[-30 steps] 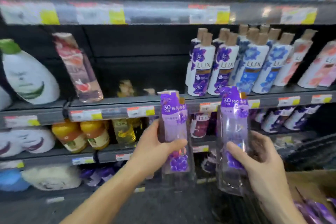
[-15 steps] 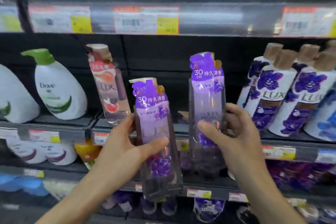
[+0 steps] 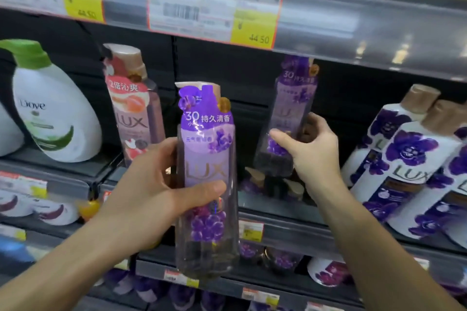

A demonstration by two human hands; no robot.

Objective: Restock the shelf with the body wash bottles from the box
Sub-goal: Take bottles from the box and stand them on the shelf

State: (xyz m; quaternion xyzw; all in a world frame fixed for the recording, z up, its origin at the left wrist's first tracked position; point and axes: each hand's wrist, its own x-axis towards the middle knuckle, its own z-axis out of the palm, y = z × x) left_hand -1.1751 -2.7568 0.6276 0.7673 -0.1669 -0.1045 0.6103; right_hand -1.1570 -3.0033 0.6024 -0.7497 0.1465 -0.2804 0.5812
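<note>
The left hand [image 3: 149,192] wraps a tall, clear purple Lux bottle [image 3: 207,184] before the shelf edge [image 3: 290,227]. The right hand [image 3: 313,154] grips a second bottle [image 3: 293,108], tilted into the dark gap beyond its fingers [image 3: 280,139].

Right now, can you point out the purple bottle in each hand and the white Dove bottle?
Left-hand purple bottle [image 3: 206,149]: head view, on its label.
Right-hand purple bottle [image 3: 294,98]: head view, on its upper label.
White Dove bottle [image 3: 54,113]: head view, on its body.
</note>
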